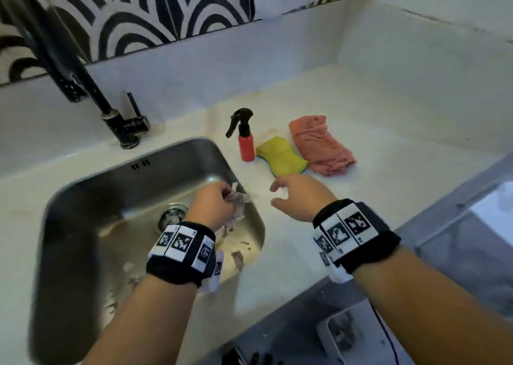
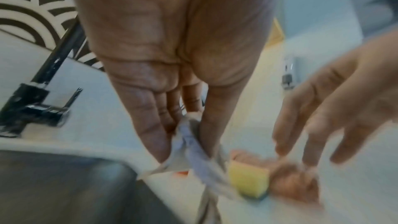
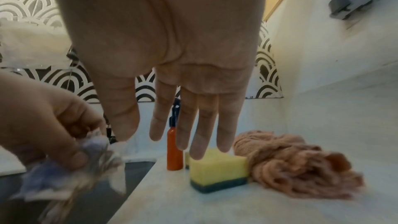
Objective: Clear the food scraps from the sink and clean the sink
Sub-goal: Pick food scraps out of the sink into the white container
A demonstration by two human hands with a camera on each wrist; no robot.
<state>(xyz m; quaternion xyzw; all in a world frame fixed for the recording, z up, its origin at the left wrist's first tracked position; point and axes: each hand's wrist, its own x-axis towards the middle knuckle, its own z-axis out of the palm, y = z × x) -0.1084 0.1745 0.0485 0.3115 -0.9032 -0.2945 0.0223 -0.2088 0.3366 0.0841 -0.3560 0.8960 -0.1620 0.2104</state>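
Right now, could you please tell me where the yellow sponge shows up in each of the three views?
Head: the sponge lies on the counter right of centre, between the red spray bottle and the pink cloth.
Left wrist: low, right of centre, blurred, beyond the left hand.
Right wrist: low centre, just under the right hand's fingertips.
Shared landmark: the pink cloth, touching the sponge's right side in every view.

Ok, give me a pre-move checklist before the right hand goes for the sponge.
1. Left hand grips the wad of scraps: ok.
2. Right hand open and free: ok.
3. Sponge unobstructed on the counter: ok.
4. Sink free of scraps: not ok, bits lie near the drain.
5. Spray bottle upright: ok.
6. Wad dripping: cannot tell.
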